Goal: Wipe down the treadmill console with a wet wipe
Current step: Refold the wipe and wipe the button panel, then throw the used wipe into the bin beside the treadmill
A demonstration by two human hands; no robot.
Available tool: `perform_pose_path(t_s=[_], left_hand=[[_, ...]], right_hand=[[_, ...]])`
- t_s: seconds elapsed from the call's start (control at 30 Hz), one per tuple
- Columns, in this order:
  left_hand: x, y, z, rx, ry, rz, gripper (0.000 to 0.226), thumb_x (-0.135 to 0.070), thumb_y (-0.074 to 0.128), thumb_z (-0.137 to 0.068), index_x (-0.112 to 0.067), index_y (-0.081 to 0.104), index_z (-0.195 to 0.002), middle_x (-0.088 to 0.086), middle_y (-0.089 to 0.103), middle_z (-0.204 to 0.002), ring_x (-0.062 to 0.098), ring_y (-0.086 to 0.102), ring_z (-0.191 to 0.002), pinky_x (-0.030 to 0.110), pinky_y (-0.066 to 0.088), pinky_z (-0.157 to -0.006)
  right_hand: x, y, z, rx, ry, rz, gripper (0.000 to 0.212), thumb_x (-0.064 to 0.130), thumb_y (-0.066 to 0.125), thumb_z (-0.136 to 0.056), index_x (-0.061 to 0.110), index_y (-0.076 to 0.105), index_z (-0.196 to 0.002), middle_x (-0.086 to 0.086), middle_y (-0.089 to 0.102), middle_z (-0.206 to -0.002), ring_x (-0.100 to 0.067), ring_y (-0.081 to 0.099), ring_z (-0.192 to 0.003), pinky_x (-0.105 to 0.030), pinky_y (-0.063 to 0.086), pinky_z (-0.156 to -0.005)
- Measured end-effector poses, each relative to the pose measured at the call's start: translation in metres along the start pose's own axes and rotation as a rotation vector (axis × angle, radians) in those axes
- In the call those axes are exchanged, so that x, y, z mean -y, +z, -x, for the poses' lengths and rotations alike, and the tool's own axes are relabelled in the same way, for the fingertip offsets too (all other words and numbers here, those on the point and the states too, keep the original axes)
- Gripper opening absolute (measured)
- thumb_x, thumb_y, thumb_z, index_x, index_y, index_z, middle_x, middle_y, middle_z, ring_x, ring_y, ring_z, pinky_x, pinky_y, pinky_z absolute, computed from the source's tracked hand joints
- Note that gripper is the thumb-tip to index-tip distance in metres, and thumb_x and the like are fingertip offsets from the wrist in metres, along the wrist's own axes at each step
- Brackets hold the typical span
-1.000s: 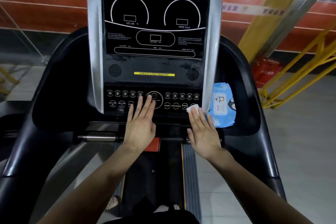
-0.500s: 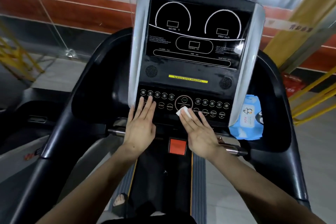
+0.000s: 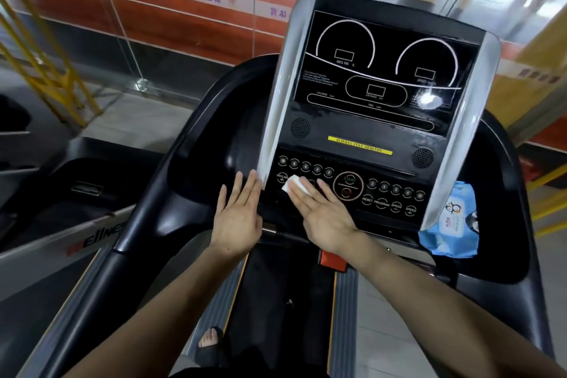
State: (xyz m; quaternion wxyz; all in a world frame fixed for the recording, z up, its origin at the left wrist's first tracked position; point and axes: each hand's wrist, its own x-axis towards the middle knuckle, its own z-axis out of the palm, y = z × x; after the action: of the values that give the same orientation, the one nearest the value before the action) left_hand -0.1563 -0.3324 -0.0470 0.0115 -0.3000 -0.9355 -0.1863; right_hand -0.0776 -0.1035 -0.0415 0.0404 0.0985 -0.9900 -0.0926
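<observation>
The black treadmill console [image 3: 377,120] with silver side strips fills the upper right of the head view. My right hand [image 3: 322,209] lies flat on the left part of its button panel and presses a folded white wet wipe [image 3: 296,185] against the buttons under its fingertips. Just left of it, my left hand [image 3: 237,215] rests flat with fingers spread at the console's lower left edge, touching the silver strip and holding nothing.
A blue pack of wipes [image 3: 451,224] sits in the tray to the right of the console. A red safety key block [image 3: 333,259] lies below the panel. A second treadmill [image 3: 76,212] stands at left; yellow railings [image 3: 46,49] and a glass wall are behind.
My right hand has slid the wipe leftward across the button panel, from the right side past the START button to the left buttons. My left hand has shifted left to the console's edge.
</observation>
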Motion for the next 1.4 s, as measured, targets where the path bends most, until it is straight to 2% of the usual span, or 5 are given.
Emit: perform_pose_path(t_s=[0.27,0.43,0.73,1.07,1.4], left_hand=[[0.008,-0.007,0.006,0.000,-0.037,0.015,0.080,-0.013,0.049,-0.090,-0.015,0.020,-0.165,-0.004,-0.001,-0.174,0.020,-0.008,-0.161,0.050,0.001,-0.131],[0.008,-0.012,0.008,-0.008,-0.054,0.028,0.079,-0.013,0.048,-0.091,-0.014,0.020,-0.165,-0.004,0.000,-0.175,0.019,-0.010,-0.161,0.049,0.000,-0.131],[0.003,-0.020,0.005,-0.007,-0.074,0.044,0.079,-0.013,0.048,-0.093,-0.016,0.018,-0.166,-0.006,-0.003,-0.175,0.020,-0.011,-0.161,0.049,0.000,-0.131],[0.024,-0.051,0.002,-0.029,-0.029,0.077,0.074,-0.014,0.050,-0.098,-0.018,0.020,-0.165,-0.004,0.002,-0.175,0.019,-0.004,-0.162,0.048,0.006,-0.132],[0.023,-0.085,0.022,-0.094,-0.085,0.092,0.067,-0.016,0.049,-0.100,-0.020,0.026,-0.163,0.000,0.012,-0.175,0.020,0.002,-0.162,0.046,0.011,-0.132]], right_hand=[[0.025,-0.008,-0.047,0.121,-0.102,0.162,0.071,0.020,0.030,-0.107,0.015,-0.002,-0.169,0.001,-0.013,-0.178,-0.022,-0.016,-0.163,-0.047,-0.018,-0.130],[-0.006,0.000,-0.029,0.055,-0.192,0.206,0.066,0.013,0.030,-0.105,0.014,0.014,-0.169,-0.002,0.002,-0.178,-0.025,-0.006,-0.163,-0.047,-0.025,-0.124],[-0.020,0.002,-0.024,-0.212,-0.166,0.053,0.042,0.004,0.086,-0.080,0.014,0.079,-0.120,-0.001,0.068,-0.144,-0.031,0.065,-0.127,-0.042,0.030,-0.121],[0.019,-0.026,-0.036,-0.460,0.371,-0.498,0.019,0.016,0.082,-0.093,0.021,0.083,-0.111,0.008,0.081,-0.108,-0.022,0.074,-0.100,-0.046,0.059,-0.093],[0.072,-0.089,-0.032,-0.553,0.578,-0.977,0.020,0.018,0.073,-0.100,0.022,0.081,-0.118,0.017,0.078,-0.110,0.005,0.070,-0.103,-0.013,0.050,-0.093]])
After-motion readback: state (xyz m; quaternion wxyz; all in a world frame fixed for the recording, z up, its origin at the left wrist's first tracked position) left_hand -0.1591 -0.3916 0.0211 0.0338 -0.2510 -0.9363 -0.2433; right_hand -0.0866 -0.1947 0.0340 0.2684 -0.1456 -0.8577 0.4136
